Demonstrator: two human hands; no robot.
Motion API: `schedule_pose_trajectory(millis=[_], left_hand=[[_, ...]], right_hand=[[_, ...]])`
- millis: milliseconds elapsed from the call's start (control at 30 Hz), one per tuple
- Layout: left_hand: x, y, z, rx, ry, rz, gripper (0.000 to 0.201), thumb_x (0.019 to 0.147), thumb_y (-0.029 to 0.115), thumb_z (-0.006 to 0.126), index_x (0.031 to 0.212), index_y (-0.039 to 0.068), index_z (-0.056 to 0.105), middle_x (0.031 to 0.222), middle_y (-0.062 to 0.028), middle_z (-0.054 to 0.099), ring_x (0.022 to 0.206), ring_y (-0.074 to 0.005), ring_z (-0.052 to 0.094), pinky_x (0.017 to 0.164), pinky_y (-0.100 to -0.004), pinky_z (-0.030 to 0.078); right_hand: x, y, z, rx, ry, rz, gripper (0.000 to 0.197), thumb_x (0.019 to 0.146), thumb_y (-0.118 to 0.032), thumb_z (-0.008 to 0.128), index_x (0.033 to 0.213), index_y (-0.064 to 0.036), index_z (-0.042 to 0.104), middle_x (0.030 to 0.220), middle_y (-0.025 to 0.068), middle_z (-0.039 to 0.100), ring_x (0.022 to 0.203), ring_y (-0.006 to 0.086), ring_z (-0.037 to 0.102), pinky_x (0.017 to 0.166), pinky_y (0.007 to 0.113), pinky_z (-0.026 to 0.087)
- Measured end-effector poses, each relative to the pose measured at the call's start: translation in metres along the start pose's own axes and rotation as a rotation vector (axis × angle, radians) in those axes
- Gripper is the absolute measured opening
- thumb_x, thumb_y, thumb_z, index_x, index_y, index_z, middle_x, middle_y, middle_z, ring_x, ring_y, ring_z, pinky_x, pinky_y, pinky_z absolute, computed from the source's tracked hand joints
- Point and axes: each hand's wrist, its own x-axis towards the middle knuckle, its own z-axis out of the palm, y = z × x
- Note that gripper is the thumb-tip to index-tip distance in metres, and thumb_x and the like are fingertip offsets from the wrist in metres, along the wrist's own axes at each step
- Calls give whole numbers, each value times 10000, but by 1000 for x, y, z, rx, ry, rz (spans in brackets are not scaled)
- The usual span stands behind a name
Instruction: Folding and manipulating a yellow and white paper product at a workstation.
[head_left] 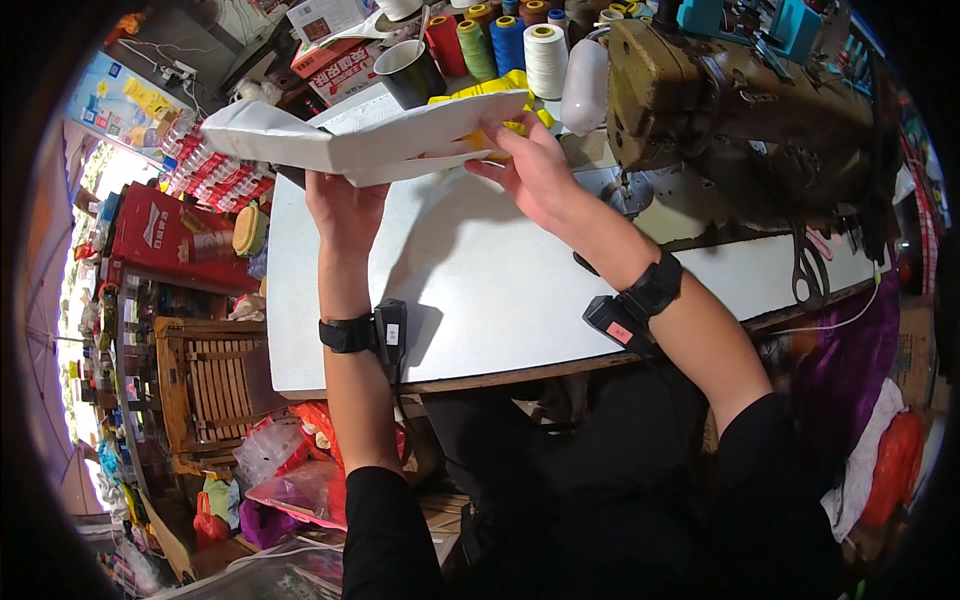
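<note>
Bright light falls across a white-topped desk (480,300) in a crowded workroom. Above its far left part, the left-hand grip (343,208) is closed on the lower edge of a long, folded, white sheet of thin material (280,142), its fingers partly hidden; the right-hand grip (537,172) pinches the sheet's right end. Beyond, toward the desk's far edge, stand a dark, round, open cup (413,82) and a white cone of thread (545,62). Toward the far right corner sits a brown metal sewing machine (745,105); dark-handled scissors (799,250) lie by the near edge's right end.
</note>
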Motion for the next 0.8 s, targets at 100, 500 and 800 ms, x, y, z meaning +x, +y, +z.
schedule_pose_trajectory(millis=[100,500,800], left_hand=[[1,-4,-10,55,-91,-38,433,954,491,496,1104,99,605,1123,-67,627,1066,-255,618,936,-417,520],[3,-8,-8,443,-290,-124,592,828,58,739,1357,36,474,1156,-95,605,983,-184,617,848,-312,515],[-11,-19,23,672,-355,-174,561,881,194,718,1344,12,460,1206,-91,627,1060,-159,614,884,-311,503]], right_hand=[[3,3,-6,26,-3,2,432,942,-202,657,1266,-82,397,1180,122,553,973,232,600,820,373,565],[2,10,-3,173,-120,-43,505,908,-165,695,1279,-45,373,1136,112,548,1008,233,616,871,378,558],[-14,-1,7,-65,-238,167,530,919,-205,695,1351,-24,449,1229,83,595,1116,179,591,946,333,480]])
